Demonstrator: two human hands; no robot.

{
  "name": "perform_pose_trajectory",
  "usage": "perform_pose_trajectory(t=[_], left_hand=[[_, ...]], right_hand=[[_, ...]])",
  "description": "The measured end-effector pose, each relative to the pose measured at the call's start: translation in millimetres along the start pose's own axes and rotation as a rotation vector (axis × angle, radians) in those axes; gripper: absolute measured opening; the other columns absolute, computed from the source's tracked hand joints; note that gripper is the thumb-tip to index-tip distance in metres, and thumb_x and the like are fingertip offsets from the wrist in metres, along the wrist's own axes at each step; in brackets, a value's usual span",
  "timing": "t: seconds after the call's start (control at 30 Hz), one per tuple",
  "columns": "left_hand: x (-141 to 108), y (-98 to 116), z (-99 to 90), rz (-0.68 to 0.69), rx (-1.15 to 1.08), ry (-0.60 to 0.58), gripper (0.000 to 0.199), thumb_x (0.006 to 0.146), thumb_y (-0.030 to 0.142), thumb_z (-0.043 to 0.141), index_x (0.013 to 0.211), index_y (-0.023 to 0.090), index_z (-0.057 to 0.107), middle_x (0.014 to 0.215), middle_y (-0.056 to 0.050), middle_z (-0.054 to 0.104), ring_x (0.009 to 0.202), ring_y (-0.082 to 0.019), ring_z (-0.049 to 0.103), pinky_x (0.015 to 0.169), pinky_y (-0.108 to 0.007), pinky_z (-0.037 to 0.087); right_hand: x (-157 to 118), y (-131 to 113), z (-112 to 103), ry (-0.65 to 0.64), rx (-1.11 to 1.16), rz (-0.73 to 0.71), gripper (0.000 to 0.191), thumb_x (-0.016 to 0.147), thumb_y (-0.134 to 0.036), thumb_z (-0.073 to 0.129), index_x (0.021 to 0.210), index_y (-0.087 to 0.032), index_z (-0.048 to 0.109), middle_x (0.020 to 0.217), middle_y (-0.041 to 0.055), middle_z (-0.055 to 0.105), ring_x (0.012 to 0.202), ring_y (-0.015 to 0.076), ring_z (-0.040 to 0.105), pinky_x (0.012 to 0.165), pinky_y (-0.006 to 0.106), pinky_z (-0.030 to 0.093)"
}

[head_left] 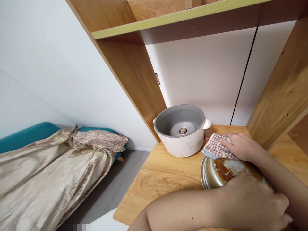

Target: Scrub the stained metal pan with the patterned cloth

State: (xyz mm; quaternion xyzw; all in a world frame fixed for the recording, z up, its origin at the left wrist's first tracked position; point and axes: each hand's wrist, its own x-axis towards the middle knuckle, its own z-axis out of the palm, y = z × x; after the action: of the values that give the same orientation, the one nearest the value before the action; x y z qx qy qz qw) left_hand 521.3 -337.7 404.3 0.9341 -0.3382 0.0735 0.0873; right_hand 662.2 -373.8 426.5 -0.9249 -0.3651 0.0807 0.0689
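A metal pot (214, 175) lies bottom up on the wooden table, its base covered in brown burnt stains. My right hand (240, 146) is closed on a brown-and-white patterned sponge (218, 146) with a pale blue edge, pressed to the pot's far left side. My left hand (257, 203) reaches across the near side of the pot, fingers curled, and seems to grip it; the hand and forearm hide much of the pot's near part. Just beyond, to the left, stands a white rice cooker body (183, 142) without lid or inner pot, its grey inside and round heating plate showing.
The wooden table (141, 179) has a shelf board (192, 17) overhead and upright wooden panels (137, 80) at both sides. A white wall closes the back. At left, a teal sofa (36, 131) is draped with a patterned beige cover (48, 179), above grey flooring (130, 166).
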Motion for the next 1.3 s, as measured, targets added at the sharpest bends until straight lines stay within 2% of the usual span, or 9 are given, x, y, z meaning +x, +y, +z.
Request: perform_pose_trajectory(t=[0.2,0.47,0.87,1.0,1.3], left_hand=[[1.3,-1.1,2.9,0.02,0.024,0.006,0.038,0.108,0.048,0.045,0.096,0.017,0.064,0.072,-0.002,0.067,0.059,-0.02,0.063,0.048,-0.036,0.029],[2.1,-1.4,0.4,-0.016,-0.032,-0.058,0.039,0.108,0.05,0.043,0.102,0.018,0.065,0.078,-0.004,0.071,0.065,-0.022,0.067,0.051,-0.036,0.036],[1.3,-2.0,2.9,-0.015,-0.029,-0.051,0.04,0.108,0.051,0.042,0.101,0.019,0.064,0.077,-0.004,0.071,0.064,-0.022,0.066,0.051,-0.037,0.033],[1.5,-2.3,3.8,0.001,0.002,-0.044,0.041,0.109,0.049,0.039,0.099,0.018,0.064,0.074,-0.003,0.068,0.061,-0.022,0.064,0.048,-0.038,0.029],[1.1,-0.8,-0.4,-0.01,-0.009,-0.044,0.038,0.109,0.048,0.044,0.098,0.017,0.063,0.077,-0.003,0.069,0.065,-0.021,0.066,0.047,-0.037,0.025]], right_hand=[[0.0,0.5,0.6,0.001,-0.018,-0.005,0.058,0.104,-0.058,0.028,0.11,-0.018,0.068,0.111,0.019,0.076,0.104,0.0369,0.07,0.078,0.04,0.041],[-1.2,-0.7,-2.0,0.008,-0.012,-0.027,0.059,0.105,-0.058,0.028,0.109,-0.017,0.07,0.111,0.0202,0.077,0.104,0.0367,0.072,0.08,0.04,0.044],[-1.3,-1.2,-2.9,0.001,-0.021,-0.023,0.058,0.105,-0.057,0.029,0.111,-0.016,0.07,0.111,0.0212,0.077,0.105,0.0371,0.071,0.08,0.04,0.044],[-0.1,-0.2,-2.3,0.0,-0.006,-0.03,0.058,0.105,-0.057,0.029,0.112,-0.016,0.07,0.112,0.0201,0.077,0.107,0.0357,0.071,0.082,0.039,0.044],[2.7,1.6,-2.4,0.001,0.03,-0.035,0.058,0.105,-0.057,0.03,0.11,-0.016,0.07,0.112,0.0201,0.077,0.105,0.0354,0.07,0.082,0.04,0.045]])
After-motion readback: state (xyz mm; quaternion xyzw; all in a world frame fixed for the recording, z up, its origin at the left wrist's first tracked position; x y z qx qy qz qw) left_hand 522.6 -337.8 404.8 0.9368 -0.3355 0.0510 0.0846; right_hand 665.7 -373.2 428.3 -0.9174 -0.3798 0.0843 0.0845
